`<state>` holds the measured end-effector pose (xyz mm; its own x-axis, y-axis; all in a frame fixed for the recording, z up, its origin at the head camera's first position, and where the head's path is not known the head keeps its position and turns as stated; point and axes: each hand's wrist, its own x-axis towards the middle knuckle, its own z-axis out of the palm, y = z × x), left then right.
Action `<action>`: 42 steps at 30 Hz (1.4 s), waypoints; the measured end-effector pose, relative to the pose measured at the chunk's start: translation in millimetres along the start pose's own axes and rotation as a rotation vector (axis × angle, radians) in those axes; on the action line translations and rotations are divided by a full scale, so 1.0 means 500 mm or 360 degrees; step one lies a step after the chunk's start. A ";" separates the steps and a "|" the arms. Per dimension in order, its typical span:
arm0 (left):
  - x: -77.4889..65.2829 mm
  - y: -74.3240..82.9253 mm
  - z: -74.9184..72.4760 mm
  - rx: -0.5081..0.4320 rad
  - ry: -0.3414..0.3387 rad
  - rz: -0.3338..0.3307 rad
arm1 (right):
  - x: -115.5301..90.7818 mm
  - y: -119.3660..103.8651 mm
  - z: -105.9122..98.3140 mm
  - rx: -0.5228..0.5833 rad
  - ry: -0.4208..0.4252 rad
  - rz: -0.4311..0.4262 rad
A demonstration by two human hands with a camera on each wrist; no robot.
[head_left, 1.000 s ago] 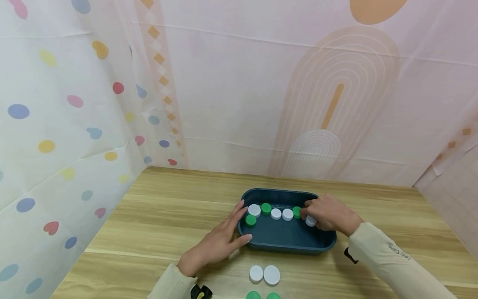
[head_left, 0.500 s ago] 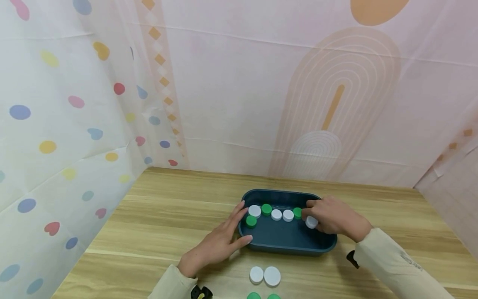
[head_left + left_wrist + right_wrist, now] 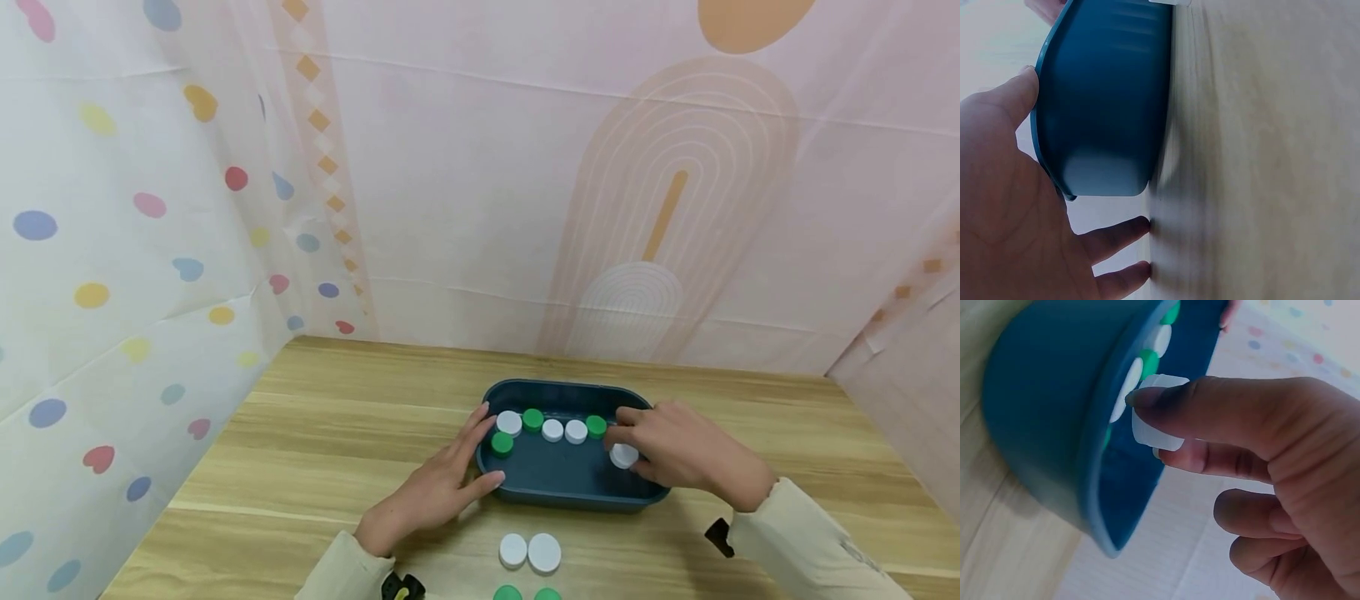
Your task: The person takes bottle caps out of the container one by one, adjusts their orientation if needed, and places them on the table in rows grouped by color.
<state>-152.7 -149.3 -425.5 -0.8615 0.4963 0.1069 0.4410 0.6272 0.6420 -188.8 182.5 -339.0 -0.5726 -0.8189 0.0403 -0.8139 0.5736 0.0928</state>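
A dark blue oval tray (image 3: pixel 570 498) stands on the wooden table. Along its back runs a line of white and green bottle caps, among them a white cap (image 3: pixel 576 432) and a green cap (image 3: pixel 596 427). At the tray's left end, my left hand (image 3: pixel 442 487) rests with its thumb on the rim (image 3: pixel 1035 119) and its fingers extended. My right hand (image 3: pixel 686 450) reaches over the right end. There it pinches a white bottle cap (image 3: pixel 1159 432) between thumb and forefinger, low inside the tray.
In front of the tray, two white caps (image 3: pixel 544 553) lie side by side on the table (image 3: pixel 337 417). Nearer me, two green caps (image 3: pixel 547 594) are cut off by the frame's lower edge. Patterned cloth (image 3: pixel 450 208) hangs behind and at the sides.
My right hand has shifted slightly toward me and to the right, with the pinched white cap moving a little nearer the tray's front. My left hand stays put.
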 end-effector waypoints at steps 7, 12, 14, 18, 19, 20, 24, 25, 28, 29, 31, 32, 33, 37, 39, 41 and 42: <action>0.001 0.000 0.002 -0.0005 0.0000 -0.0005 | -0.013 -0.023 -0.021 -0.0006 0.0036 -0.0044; 0.000 -0.002 0.002 0.0003 0.0007 -0.0015 | -0.017 -0.041 -0.031 0.0031 0.0032 -0.0066; 0.000 -0.003 0.002 0.0006 0.0008 -0.0015 | -0.018 -0.048 -0.033 0.0046 0.0028 -0.0075; 0.000 -0.003 0.002 0.0003 0.0008 -0.0015 | -0.019 -0.063 -0.037 0.0055 0.0008 -0.0085; 0.000 -0.003 0.003 0.0001 0.0007 -0.0016 | -0.020 -0.066 -0.037 0.0048 0.0004 -0.0091; 0.000 -0.003 0.003 0.0001 0.0006 -0.0016 | -0.019 -0.070 -0.037 0.0036 0.0002 -0.0096; -0.001 -0.002 0.003 0.0000 0.0004 -0.0019 | -0.019 -0.084 -0.034 0.0013 0.0007 -0.0124; -0.001 -0.002 0.003 -0.0001 0.0004 -0.0018 | -0.019 -0.087 -0.033 0.0016 0.0011 -0.0133; -0.001 -0.001 0.003 -0.0007 0.0003 -0.0018 | -0.017 -0.097 -0.028 0.0046 0.0013 -0.0154; -0.001 -0.001 0.003 -0.0009 0.0003 -0.0019 | -0.016 -0.100 -0.027 0.0050 0.0010 -0.0162; 0.000 -0.001 0.003 -0.0010 0.0003 -0.0020 | -0.014 -0.106 -0.024 0.0067 0.0003 -0.0171; 0.000 -0.001 0.004 -0.0007 0.0003 -0.0020 | -0.013 -0.109 -0.023 0.0077 -0.0007 -0.0168; 0.000 -0.001 0.004 -0.0005 0.0005 -0.0019 | -0.012 -0.113 -0.021 0.0087 -0.0019 -0.0162; 0.001 -0.002 0.004 0.0007 0.0011 -0.0011 | -0.012 -0.127 -0.012 0.0122 -0.0027 -0.0152; 0.001 -0.002 0.004 0.0009 0.0012 -0.0009 | -0.012 -0.135 -0.005 0.0131 -0.0004 -0.0168; 0.001 -0.002 0.004 0.0010 0.0011 -0.0008 | -0.012 -0.141 0.004 0.0148 0.0021 -0.0187; 0.001 -0.003 0.005 0.0009 0.0011 -0.0008 | -0.012 -0.144 0.008 0.0157 0.0024 -0.0193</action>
<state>-153.1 -148.5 -428.0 -0.8654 0.4891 0.1092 0.4383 0.6329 0.6382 -127.0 146.3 -350.2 -0.4683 -0.8822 0.0497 -0.8833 0.4688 -0.0001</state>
